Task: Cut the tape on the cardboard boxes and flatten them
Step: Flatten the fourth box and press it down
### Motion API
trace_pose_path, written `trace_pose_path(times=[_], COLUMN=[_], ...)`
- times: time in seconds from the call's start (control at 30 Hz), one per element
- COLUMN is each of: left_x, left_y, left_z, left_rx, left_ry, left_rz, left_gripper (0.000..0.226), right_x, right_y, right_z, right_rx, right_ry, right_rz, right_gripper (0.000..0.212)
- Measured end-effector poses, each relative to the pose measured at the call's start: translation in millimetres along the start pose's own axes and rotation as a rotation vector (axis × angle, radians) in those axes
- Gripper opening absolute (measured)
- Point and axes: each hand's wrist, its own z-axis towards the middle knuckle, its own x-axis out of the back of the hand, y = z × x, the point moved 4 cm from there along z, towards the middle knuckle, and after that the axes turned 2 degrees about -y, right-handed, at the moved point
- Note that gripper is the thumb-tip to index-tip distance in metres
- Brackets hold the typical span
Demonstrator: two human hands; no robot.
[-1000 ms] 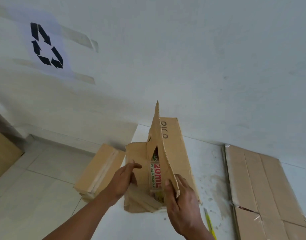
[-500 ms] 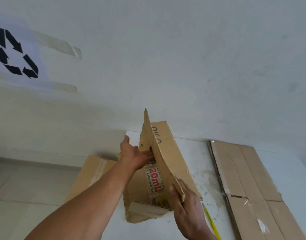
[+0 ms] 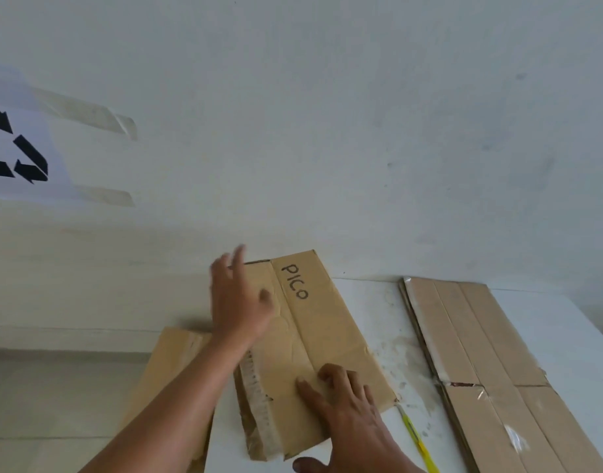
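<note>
A brown cardboard box [image 3: 324, 339] marked "PICO" lies collapsed flat on the white table [image 3: 392, 308]. My right hand [image 3: 347, 411] presses palm down on its near end, fingers spread. My left hand [image 3: 238, 302] hovers blurred over the box's far left part, fingers apart and holding nothing. A yellow cutter [image 3: 417, 438] lies on the table just right of the box, beside my right wrist.
A stack of flattened cardboard [image 3: 491, 363] with shiny tape strips lies at the table's right. Another cardboard box [image 3: 163, 373] stands on the tiled floor left of the table. A recycling sign [image 3: 17, 155] is taped to the white wall.
The box's upright panel has been pushed down, so the box now lies flat. My left hand came out of the box and rose over it. My right hand moved from the panel's edge onto the flat surface.
</note>
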Motion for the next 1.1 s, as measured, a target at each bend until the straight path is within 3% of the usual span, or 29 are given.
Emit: trace_pose_path(times=[0.07,0.13,0.17,0.27,0.37,0.4,0.47,0.57,0.63,0.77,0.87,0.93,1.0,1.1], left_x=[-20.8,-48.8,-58.6,-71.3,-75.8,-77.9,-80.8,-85.4,-86.7,-89.6,-92.6,-91.6,-88.1,-84.6], left_y=[30.4,48.8,52.0,58.2,66.2,67.8,72.9,82.1,88.9,96.2,108.4,121.9,129.8,121.0], left_z=[-29.4,-55.2,-61.9,-63.4,-64.9,-65.5,-67.6,-72.2,-75.7,-78.9,-83.0,-85.9,-85.7,-86.7], left_rx=[-0.192,-0.121,-0.074,0.061,0.098,0.111,0.134,0.154,0.154,0.234,0.311,0.316,0.327,0.424], left_ry=[-0.214,-0.52,-0.592,-0.542,-0.555,-0.56,-0.552,-0.532,-0.524,-0.544,-0.572,-0.533,-0.465,-0.357], left_rz=[-0.101,-0.231,-0.234,-0.183,-0.14,-0.102,-0.023,0.076,0.143,0.144,-0.104,-0.294,-0.412,-0.476], left_gripper=[0.073,0.076,0.078,0.08,0.078,0.077,0.075,0.07,0.067,0.068,0.081,0.083,0.073,0.036], right_x=[4.7,17.0,23.6,40.7,46.0,42.5,21.0,-26.7,-41.8,19.2,77.2,100.4,103.9,75.8], right_y=[4.2,13.7,20.7,60.1,110.2,123.6,145.9,169.7,190.6,222.0,215.6,186.6,151.6,133.8], right_z=[-0.8,-0.5,1.4,4.5,18.1,24.9,42.9,58.8,62.5,52.3,35.8,30.8,34.2,57.9], right_rx=[0.055,0.092,0.069,-0.162,-0.402,-0.45,-0.539,-0.668,-0.679,-0.51,-0.188,0.072,0.233,0.186], right_ry=[0.058,0.073,0.08,0.237,0.452,0.441,0.259,-0.113,-0.165,0.003,0.055,0.002,-0.065,-0.033], right_rz=[0.108,0.372,0.522,0.859,0.954,1.006,1.1,1.243,1.327,1.203,1.259,1.31,1.242,1.304], right_gripper=[0.082,0.066,0.058,0.035,0.023,0.021,0.021,0.05,0.067,0.048,0.044,0.039,0.04,0.036])
